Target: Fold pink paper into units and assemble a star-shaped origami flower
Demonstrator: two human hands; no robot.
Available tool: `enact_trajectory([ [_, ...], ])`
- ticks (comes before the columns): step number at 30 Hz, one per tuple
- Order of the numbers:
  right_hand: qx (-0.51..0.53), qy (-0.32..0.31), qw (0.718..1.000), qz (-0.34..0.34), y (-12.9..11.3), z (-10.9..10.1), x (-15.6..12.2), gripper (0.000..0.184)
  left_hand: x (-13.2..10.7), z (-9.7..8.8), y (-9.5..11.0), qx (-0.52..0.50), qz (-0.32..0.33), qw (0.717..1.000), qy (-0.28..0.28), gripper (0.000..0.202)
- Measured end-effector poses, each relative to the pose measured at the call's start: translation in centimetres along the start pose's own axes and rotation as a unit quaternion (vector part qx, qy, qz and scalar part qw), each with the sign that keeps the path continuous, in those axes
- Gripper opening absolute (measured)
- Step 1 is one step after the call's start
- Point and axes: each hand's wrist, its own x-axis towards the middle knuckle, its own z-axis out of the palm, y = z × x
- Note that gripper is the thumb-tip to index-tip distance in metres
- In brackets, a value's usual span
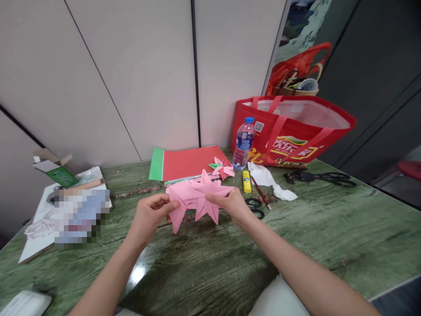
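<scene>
Both of my hands hold a folded pink paper star (pixel 208 205) with several points above the table. My left hand (pixel 151 213) pinches a pink folded piece at the left side, thumb in front and fingers behind. My right hand (pixel 235 205) grips the star at its right, its thumb pressed on the front near the middle. Whether the left piece is joined to the star I cannot tell. Behind it lies a smaller pink, red and green paper star (pixel 222 168) on a stack of red paper (pixel 194 163) with a green edge showing.
A yellow glue stick (pixel 246 181), a pencil (pixel 263 195), crumpled tissue (pixel 263 175) and black-handled scissors (pixel 258 213) lie right of my hands. Behind stand a water bottle (pixel 243 147) and a red bag (pixel 296 131). Larger black scissors (pixel 329 177) lie far right; a small green box (pixel 61 173) stands left.
</scene>
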Motion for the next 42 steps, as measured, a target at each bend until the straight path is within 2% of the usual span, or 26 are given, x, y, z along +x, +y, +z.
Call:
enact_trajectory([
  [4,-0.053,-0.074,0.996,-0.002,-0.5,0.2,-0.7,0.022,-0.3,0.8,-0.2,0.024,0.053,0.995,0.079,0.013],
  [7,-0.091,-0.105,0.99,-0.002,-1.1,0.5,-1.2,0.02,-0.5,1.0,0.1,0.066,0.056,0.991,0.098,0.014],
  [12,-0.147,-0.123,0.981,-0.007,-2.0,0.9,-1.8,0.015,-0.7,1.1,0.1,0.095,0.072,0.988,0.093,0.015],
  [16,-0.155,-0.149,0.976,-0.018,-2.0,1.1,-1.9,0.012,-0.8,1.4,-0.3,0.137,0.133,0.978,0.083,0.013],
  [20,-0.189,-0.151,0.97,-0.018,-1.7,1.2,-2.1,0.021,-0.9,1.6,-0.7,0.169,0.179,0.967,0.07,0.014],
  [27,-0.217,-0.161,0.963,-0.022,-1.9,1.6,-2.6,0.018,-1.0,1.6,-0.6,0.176,0.19,0.964,0.066,0.014],
  [42,-0.266,-0.162,0.95,-0.021,-2.1,1.7,-2.8,0.024,-1.2,1.8,-0.5,0.211,0.209,0.952,0.075,0.013],
])
